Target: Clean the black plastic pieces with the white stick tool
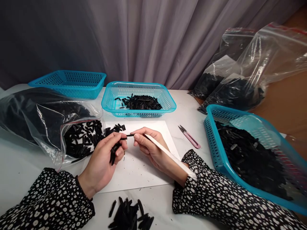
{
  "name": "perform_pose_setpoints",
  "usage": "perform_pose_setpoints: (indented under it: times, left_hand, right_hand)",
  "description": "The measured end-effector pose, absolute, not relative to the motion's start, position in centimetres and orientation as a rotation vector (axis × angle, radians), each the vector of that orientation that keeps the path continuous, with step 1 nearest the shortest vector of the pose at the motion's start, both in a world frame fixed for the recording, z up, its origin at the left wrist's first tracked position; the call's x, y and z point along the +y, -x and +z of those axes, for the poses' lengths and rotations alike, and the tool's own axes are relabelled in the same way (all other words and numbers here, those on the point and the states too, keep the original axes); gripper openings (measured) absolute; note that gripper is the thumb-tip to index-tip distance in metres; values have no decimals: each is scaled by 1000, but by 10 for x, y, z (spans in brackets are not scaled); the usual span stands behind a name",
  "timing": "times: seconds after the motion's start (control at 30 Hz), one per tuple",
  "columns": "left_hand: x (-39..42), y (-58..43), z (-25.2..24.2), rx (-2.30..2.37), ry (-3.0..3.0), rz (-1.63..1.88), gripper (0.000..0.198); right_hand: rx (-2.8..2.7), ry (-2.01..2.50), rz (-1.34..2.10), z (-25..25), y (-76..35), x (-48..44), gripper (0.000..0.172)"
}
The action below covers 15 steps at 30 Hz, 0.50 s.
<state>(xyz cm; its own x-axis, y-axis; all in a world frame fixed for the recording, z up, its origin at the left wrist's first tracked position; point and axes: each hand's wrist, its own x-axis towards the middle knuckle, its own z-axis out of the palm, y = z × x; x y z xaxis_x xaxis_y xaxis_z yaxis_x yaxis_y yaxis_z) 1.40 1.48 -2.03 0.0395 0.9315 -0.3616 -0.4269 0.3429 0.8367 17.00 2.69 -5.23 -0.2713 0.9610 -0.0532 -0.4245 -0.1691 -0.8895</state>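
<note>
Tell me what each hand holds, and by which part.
Right hand: a white-handled tool, gripped near its dark front end. Left hand: small black pieces, one pinched with an end jutting out, others bunched below.

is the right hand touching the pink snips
Apart: the head view shows white paper and bare tabletop between the right hand and the pink snips.

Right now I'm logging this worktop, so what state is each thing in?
Left hand: curled, holding small black strips
Right hand: closed, holding long white tool
Left clear plastic bag: on its side, open, strips inside
Middle turquoise plastic basket: upright, partly filled
Rear-left blue plastic basket: upright
Right blue plastic basket: upright, heaped with black pieces
Clear plastic rear bags: part-filled
Pink-handled metal snips: lying flat, blades apart
White paper sheet: flat, specked
</note>
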Motion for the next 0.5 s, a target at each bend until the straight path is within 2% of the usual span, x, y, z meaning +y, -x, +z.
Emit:
perform_pose_setpoints:
  times: [0.2, 0.37, 0.5]
  left_hand:
    - [14, -15, -17, 1067, -604, 1145, 13]
    - [13, -15, -21, 1076, -695, 1121, 23]
    - [12, -14, -23, 1102, -773, 1141, 30]
  right_hand:
    - [-976, 808, 1626, -52, -170, 28, 25]
    - [-968, 808, 1640, -50, -170, 27, 26]
    - [-922, 769, 1646, -52, -170, 29, 18]
